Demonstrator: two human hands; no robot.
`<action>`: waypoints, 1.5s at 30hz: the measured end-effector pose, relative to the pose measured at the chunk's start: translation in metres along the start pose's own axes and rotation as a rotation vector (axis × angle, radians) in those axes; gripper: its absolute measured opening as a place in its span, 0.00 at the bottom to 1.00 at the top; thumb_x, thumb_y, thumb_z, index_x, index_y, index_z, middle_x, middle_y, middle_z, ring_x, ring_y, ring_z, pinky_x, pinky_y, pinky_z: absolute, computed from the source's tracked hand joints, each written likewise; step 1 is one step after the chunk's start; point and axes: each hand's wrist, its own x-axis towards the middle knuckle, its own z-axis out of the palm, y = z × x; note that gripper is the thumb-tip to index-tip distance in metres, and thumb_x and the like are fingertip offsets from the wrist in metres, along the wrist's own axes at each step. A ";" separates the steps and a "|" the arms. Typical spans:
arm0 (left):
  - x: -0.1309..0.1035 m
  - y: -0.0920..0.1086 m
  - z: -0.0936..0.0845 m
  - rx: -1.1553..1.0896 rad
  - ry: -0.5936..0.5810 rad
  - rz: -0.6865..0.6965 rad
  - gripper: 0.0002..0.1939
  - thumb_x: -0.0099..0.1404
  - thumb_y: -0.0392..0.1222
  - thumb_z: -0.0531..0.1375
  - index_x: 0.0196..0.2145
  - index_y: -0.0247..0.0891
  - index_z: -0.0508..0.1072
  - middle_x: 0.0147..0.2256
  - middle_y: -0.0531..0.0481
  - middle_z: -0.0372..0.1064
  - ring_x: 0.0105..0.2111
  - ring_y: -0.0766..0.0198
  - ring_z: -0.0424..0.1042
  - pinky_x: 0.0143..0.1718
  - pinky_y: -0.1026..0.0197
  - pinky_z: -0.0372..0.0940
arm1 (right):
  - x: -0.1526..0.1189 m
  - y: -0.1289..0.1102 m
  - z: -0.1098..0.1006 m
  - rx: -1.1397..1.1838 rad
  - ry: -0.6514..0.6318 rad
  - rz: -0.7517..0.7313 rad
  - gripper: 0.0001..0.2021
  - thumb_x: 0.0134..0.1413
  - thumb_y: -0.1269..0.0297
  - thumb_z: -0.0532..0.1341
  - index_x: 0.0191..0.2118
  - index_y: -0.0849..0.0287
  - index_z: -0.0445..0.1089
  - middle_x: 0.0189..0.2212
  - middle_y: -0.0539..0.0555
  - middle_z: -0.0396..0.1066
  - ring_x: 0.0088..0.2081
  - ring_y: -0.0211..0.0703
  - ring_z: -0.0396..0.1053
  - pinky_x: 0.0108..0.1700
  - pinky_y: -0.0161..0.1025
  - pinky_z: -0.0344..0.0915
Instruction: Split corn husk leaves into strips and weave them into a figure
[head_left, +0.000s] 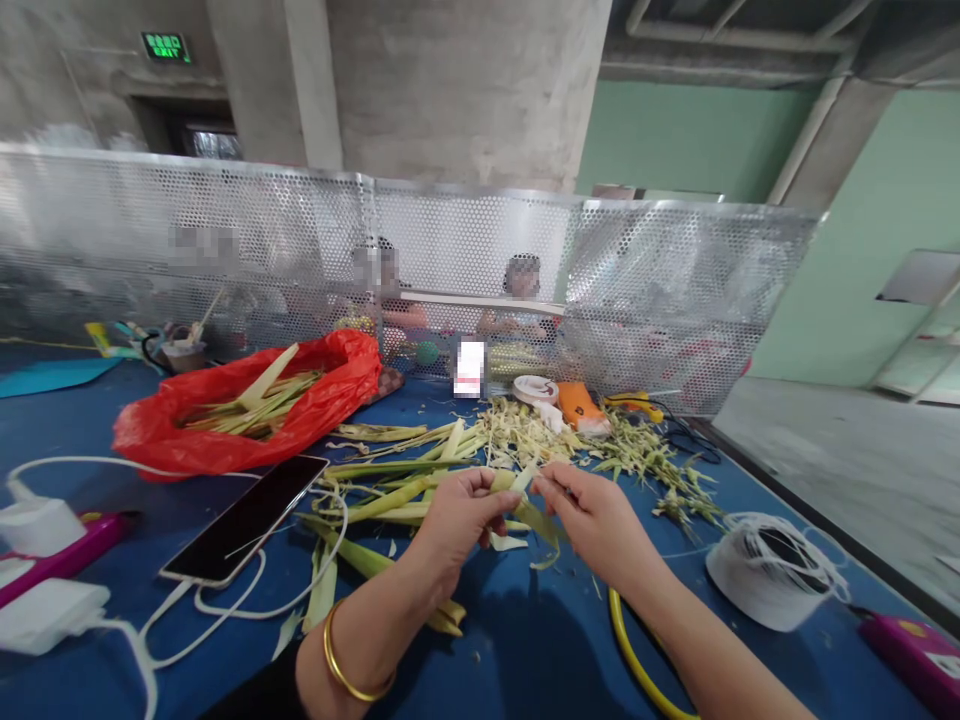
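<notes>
My left hand point(459, 520) pinches a pale green corn husk point(534, 518) between thumb and fingers above the blue table point(517, 650). Close beside it, my right hand point(589, 505) is closed on the same husk at its right side, fingertips together. Part of the husk hangs below the hands. Long green and yellowish husks point(397, 495) lie to the left, some behind my left forearm. A heap of pale shredded scraps point(517, 430) lies just beyond my hands. Greener trimmings point(645, 455) are spread to its right.
A red plastic bag point(172, 440) of husks stands back left. Nearer lie a phone point(247, 520), white cables and chargers point(56, 610). A spool of white cord point(772, 570) sits right, by a yellow hose point(637, 660). Behind a perforated metal screen point(465, 230) are two people.
</notes>
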 end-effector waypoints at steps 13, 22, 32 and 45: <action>-0.001 -0.002 0.003 0.032 0.011 0.048 0.11 0.46 0.41 0.67 0.25 0.35 0.70 0.18 0.56 0.66 0.16 0.71 0.63 0.14 0.70 0.50 | 0.002 0.000 0.004 0.313 -0.064 0.211 0.08 0.42 0.62 0.58 0.19 0.57 0.60 0.13 0.44 0.54 0.18 0.33 0.51 0.20 0.32 0.48; -0.003 -0.001 0.007 0.084 -0.020 0.068 0.08 0.48 0.38 0.66 0.25 0.34 0.70 0.18 0.55 0.66 0.16 0.71 0.64 0.15 0.70 0.51 | 0.003 -0.006 0.002 0.427 -0.121 0.285 0.08 0.39 0.61 0.60 0.20 0.58 0.63 0.14 0.43 0.55 0.18 0.31 0.51 0.20 0.31 0.49; -0.009 0.003 0.012 0.117 -0.033 0.121 0.06 0.47 0.36 0.66 0.18 0.35 0.71 0.15 0.57 0.63 0.16 0.72 0.60 0.18 0.68 0.57 | 0.002 0.000 0.006 0.289 -0.099 0.091 0.10 0.48 0.62 0.62 0.39 0.56 0.66 0.18 0.42 0.59 0.20 0.35 0.56 0.23 0.32 0.53; -0.006 -0.014 0.008 0.340 -0.244 0.171 0.05 0.50 0.35 0.58 0.21 0.37 0.74 0.16 0.56 0.62 0.16 0.70 0.60 0.19 0.67 0.57 | -0.001 -0.006 0.006 0.205 0.105 0.014 0.08 0.50 0.63 0.60 0.24 0.58 0.68 0.22 0.49 0.64 0.25 0.37 0.60 0.27 0.34 0.57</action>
